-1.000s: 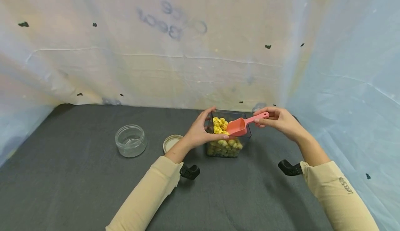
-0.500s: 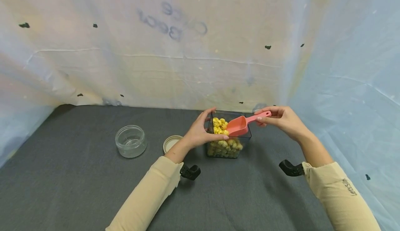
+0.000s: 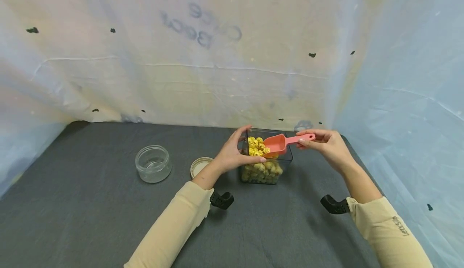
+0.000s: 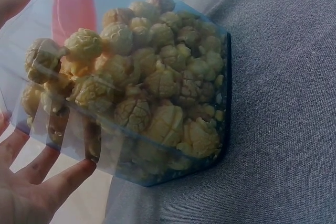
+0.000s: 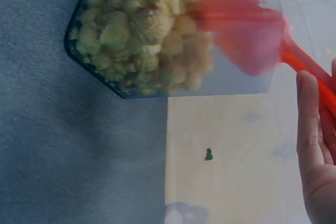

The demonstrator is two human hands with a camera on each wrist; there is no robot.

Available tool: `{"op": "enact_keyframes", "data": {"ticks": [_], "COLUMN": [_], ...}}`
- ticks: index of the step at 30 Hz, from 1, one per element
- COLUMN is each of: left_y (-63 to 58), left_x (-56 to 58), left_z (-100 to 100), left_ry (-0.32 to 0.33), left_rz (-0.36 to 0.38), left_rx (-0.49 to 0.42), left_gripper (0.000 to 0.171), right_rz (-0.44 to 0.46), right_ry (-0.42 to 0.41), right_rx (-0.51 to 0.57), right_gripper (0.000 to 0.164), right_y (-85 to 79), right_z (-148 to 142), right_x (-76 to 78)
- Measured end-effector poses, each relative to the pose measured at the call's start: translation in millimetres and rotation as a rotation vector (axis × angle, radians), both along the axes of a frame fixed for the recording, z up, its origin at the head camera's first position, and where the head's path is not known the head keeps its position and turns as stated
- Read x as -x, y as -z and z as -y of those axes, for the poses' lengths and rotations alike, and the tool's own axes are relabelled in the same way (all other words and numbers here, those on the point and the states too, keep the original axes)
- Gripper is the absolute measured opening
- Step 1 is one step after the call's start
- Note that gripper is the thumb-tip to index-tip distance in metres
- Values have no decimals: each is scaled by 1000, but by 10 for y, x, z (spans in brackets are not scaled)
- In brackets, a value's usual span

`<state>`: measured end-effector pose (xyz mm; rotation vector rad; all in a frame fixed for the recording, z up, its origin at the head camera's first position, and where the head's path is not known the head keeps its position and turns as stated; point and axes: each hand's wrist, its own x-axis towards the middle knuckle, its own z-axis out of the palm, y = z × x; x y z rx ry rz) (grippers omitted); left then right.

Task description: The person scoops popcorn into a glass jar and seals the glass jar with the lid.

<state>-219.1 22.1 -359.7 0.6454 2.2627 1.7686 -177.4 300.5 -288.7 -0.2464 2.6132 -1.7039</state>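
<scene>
While left hand [image 3: 231,154], spread wide, grips clear boxy tub [image 3: 282,162], right hand [image 3: 329,146] pinches scoop [image 3: 277,144]

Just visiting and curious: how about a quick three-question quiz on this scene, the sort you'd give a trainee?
1. True or false: the left hand holds the pink scoop.
2. Which is farther left in the head view, the glass jar or the round lid?
3. Fill in: the scoop touches yellow ____.

Key:
1. False: the right hand holds it; the left grips the clear container.
2. The glass jar.
3. popcorn.
</scene>
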Motion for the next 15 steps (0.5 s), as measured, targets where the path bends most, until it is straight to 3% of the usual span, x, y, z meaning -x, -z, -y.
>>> {"op": "enact_keyframes", "data": {"ticks": [7, 15], "left_y": [14, -6], "left_x": [5, 5], "left_z": [15, 2], "left_ry": [2, -1], "left_rz": [8, 0], "left_rx": [-21, -20], "left_gripper": [95, 94], "right_rz": [-18, -65], "right_ry": [-20, -12], "right_rx": [239, 228], "right_gripper": [33, 33], "right_y": [118, 118], "right_z": [13, 28], "right_x": [-5, 10]}}
